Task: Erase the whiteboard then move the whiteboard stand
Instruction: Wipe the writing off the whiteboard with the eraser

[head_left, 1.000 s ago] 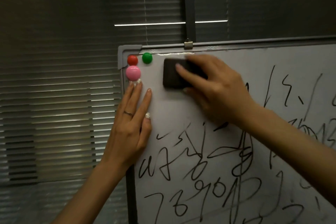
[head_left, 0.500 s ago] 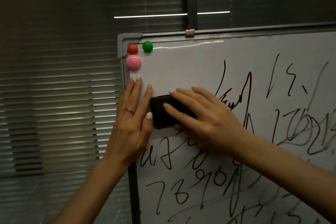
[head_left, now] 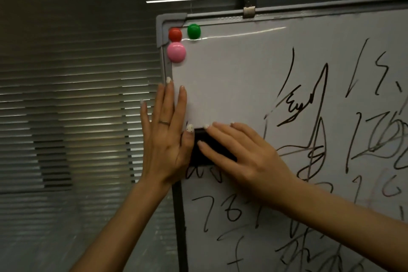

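I am pressing the eraser (head_left: 204, 150) flat under my right hand (head_left: 245, 157), fingers closed over it. My left hand (head_left: 165, 137) is lying open, bracing the whiteboard (head_left: 231, 86). The eraser is probably light; I'm gripping its top.

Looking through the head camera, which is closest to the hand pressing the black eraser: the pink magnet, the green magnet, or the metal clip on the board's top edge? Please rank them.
From the right hand on the eraser:
1. Pink magnet, up and to the left, by the board's left edge.
2. Green magnet, higher, near the top corner.
3. Metal clip, on the frame's top edge, farthest.
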Demonstrator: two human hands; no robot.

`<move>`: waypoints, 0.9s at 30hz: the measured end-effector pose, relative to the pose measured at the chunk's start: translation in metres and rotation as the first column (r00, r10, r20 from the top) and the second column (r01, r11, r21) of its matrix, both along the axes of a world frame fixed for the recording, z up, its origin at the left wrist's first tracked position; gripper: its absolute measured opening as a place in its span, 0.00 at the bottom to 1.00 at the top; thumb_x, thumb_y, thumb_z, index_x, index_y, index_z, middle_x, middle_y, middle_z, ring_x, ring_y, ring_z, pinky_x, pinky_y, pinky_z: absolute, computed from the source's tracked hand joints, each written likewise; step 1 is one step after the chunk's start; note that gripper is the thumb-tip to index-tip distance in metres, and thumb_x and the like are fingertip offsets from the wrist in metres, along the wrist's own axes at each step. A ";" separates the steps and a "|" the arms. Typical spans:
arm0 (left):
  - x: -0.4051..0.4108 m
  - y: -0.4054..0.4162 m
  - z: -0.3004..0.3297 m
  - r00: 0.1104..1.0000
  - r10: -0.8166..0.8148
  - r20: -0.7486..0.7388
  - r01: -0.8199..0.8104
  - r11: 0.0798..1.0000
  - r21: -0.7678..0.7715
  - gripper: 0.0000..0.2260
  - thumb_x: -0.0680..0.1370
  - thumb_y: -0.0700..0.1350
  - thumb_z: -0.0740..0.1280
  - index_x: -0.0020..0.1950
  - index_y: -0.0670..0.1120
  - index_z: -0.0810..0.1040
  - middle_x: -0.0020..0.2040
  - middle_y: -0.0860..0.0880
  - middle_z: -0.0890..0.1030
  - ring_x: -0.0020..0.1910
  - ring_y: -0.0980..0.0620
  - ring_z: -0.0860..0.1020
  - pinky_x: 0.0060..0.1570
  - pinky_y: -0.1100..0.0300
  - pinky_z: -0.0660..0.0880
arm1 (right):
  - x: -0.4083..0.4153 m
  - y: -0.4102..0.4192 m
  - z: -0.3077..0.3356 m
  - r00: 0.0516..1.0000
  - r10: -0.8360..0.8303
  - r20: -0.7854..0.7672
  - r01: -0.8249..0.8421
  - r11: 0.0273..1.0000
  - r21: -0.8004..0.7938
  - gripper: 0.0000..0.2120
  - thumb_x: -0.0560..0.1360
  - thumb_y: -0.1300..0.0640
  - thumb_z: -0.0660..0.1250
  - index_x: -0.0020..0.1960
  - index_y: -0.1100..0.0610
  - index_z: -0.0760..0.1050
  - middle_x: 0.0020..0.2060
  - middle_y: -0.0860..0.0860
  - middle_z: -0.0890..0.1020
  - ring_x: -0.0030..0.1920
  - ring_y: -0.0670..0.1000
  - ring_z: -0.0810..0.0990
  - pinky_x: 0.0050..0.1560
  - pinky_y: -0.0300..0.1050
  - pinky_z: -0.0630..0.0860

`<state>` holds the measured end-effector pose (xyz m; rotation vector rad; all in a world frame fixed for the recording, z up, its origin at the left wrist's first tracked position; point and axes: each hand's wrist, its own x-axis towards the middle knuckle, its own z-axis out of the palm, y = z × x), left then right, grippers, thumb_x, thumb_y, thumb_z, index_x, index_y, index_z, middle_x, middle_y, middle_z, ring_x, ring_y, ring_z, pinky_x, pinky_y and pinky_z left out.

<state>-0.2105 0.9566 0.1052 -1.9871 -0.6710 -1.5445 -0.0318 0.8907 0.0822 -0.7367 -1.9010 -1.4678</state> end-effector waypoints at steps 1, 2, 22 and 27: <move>-0.002 -0.001 0.005 0.999 0.047 -0.016 -0.047 0.999 0.020 0.27 0.82 0.57 0.40 0.76 0.43 0.52 0.77 0.41 0.54 0.76 0.51 0.45 0.73 0.48 0.36 | 0.000 -0.001 -0.005 1.000 -0.008 0.025 0.009 1.000 -0.019 0.16 0.78 0.64 0.64 0.66 0.60 0.75 0.64 0.62 0.76 0.65 0.60 0.74 0.64 0.56 0.72; -0.004 -0.001 0.013 0.995 0.095 -0.025 -0.093 0.995 0.043 0.27 0.82 0.57 0.39 0.76 0.43 0.52 0.76 0.40 0.54 0.76 0.51 0.45 0.72 0.47 0.34 | 0.000 -0.002 -0.008 0.999 -0.017 0.048 0.018 0.999 -0.032 0.17 0.78 0.64 0.63 0.66 0.60 0.74 0.64 0.62 0.75 0.65 0.60 0.74 0.63 0.56 0.72; -0.010 -0.001 0.048 0.968 0.211 -0.137 -0.201 0.976 0.080 0.26 0.82 0.51 0.45 0.77 0.42 0.47 0.78 0.43 0.48 0.76 0.53 0.42 0.73 0.52 0.36 | -0.012 -0.006 -0.032 0.999 -0.030 0.034 0.031 0.999 -0.042 0.16 0.80 0.62 0.60 0.66 0.60 0.74 0.64 0.60 0.76 0.66 0.58 0.72 0.63 0.54 0.70; -0.011 0.001 0.050 0.990 0.047 -0.134 -0.042 0.998 0.041 0.25 0.82 0.50 0.44 0.77 0.43 0.47 0.78 0.47 0.47 0.77 0.53 0.44 0.75 0.55 0.40 | -0.007 -0.004 0.001 0.999 -0.047 -0.002 0.047 0.998 0.051 0.15 0.79 0.63 0.60 0.64 0.60 0.76 0.62 0.60 0.78 0.63 0.58 0.76 0.59 0.52 0.72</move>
